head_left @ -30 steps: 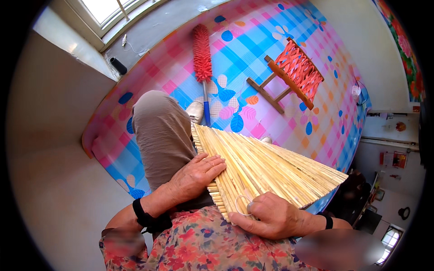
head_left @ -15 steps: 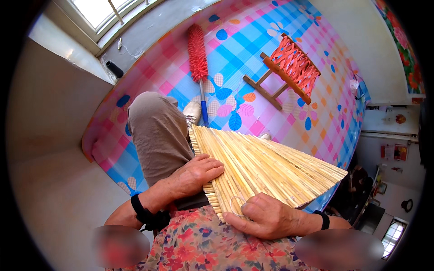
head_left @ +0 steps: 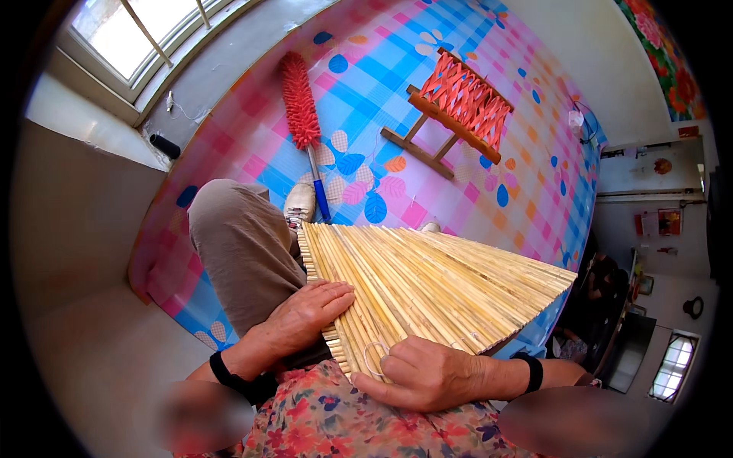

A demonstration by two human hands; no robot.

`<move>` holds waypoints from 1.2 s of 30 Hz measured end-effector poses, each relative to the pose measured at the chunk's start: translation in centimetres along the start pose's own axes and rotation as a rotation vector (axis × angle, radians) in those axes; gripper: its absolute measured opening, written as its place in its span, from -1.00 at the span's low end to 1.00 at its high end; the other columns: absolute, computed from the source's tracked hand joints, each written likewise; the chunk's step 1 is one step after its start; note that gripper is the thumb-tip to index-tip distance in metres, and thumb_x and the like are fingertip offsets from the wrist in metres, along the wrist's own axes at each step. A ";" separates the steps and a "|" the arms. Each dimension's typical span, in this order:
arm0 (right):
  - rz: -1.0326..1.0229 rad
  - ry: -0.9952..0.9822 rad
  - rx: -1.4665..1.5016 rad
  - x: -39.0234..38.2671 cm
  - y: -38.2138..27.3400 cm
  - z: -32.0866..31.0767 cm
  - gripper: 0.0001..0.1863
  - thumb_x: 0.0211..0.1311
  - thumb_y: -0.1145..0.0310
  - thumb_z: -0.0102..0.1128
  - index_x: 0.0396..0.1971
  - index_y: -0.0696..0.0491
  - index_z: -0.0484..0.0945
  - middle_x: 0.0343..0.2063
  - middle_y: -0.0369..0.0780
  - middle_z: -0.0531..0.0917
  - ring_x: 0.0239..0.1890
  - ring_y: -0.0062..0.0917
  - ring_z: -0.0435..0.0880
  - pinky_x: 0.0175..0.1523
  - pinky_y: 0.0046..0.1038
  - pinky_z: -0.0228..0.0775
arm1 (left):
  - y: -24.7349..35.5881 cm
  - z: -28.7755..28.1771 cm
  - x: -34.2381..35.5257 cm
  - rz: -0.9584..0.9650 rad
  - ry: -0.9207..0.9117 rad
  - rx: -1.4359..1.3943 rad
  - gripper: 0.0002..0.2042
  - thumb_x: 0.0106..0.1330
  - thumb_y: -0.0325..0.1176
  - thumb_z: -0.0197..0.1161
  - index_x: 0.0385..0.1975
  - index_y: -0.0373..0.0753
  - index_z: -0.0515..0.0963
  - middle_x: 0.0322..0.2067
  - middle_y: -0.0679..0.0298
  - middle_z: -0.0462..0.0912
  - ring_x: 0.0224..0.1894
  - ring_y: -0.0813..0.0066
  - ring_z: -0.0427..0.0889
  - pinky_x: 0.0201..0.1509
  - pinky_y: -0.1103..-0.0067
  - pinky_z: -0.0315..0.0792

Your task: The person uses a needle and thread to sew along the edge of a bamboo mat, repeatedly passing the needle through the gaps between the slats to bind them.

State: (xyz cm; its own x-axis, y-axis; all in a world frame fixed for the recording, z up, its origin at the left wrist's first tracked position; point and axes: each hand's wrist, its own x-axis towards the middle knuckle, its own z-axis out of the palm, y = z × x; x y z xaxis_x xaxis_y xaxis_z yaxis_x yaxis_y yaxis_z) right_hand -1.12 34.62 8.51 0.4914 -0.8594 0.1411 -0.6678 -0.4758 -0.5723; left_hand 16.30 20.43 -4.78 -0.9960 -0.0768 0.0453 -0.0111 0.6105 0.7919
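Note:
A fan-shaped mat of pale straw stalks (head_left: 427, 282) lies across my lap, its narrow stepped edge toward me. My left hand (head_left: 309, 313) rests on its left part, fingers lying flat over the stalks. At the near edge my right hand (head_left: 427, 374) is closed, thumb and forefinger pressed together. A thin white thread (head_left: 366, 355) loops over the stalks and runs in beside those fingers. Whether a needle is within that hand is hidden.
On the checked floor sheet (head_left: 366, 69) lie a red duster (head_left: 300, 99) with a blue handle and a wooden folding stool (head_left: 462, 103) with red woven straps. My shoe (head_left: 299, 203) is beside the duster's handle. A barred window (head_left: 130, 38) is at far left.
The view has shifted, so the floor things appear further left. Both hands stay on the mat in nearly the same places, and the thread loop still shows by my right fingers.

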 end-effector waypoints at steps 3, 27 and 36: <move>-0.005 -0.020 0.000 0.1 0.2 -0.3 -0.60 -0.02 0.40 0.12 -0.09 0.10 0.53 -0.58 -0.32 0.31 -0.57 -0.55 0.39 -0.45 -0.53 0.28 | 0.8 -1.0 0.3 -0.030 -0.044 0.049 -0.64 0.21 -0.49 0.01 0.04 -0.33 0.39 0.08 0.01 0.45 0.18 0.15 0.40 0.29 0.23 0.17; 0.544 0.025 0.219 -2.1 1.5 -8.6 -0.61 -0.01 0.46 0.33 -0.10 0.06 0.55 -0.55 -0.20 0.47 -0.47 -0.39 0.52 -0.38 -0.44 0.37 | 5.2 -0.2 -0.2 0.245 0.372 -0.006 -0.75 0.10 -0.53 0.16 -0.18 -0.40 0.48 -0.12 0.01 0.60 -0.07 0.14 0.62 0.03 0.36 0.50; 0.566 -0.073 -0.108 -4.3 2.4 -14.1 -0.87 -0.06 0.52 0.34 -0.46 0.10 0.59 -0.56 -0.23 0.44 -0.47 -0.40 0.49 -0.40 -0.45 0.33 | 5.4 -0.5 -0.1 0.235 0.341 -0.006 -0.76 0.13 -0.50 0.12 -0.18 -0.38 0.50 -0.10 0.04 0.60 -0.04 0.19 0.61 0.06 0.37 0.47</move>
State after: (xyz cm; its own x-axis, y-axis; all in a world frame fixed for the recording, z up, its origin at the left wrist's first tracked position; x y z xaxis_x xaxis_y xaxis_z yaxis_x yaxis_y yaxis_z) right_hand -12.73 34.48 17.95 0.0756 -0.9724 -0.2207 -0.8893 0.0343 -0.4560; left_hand 16.35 23.37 -0.20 -0.8850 -0.1930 0.4237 0.2147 0.6384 0.7392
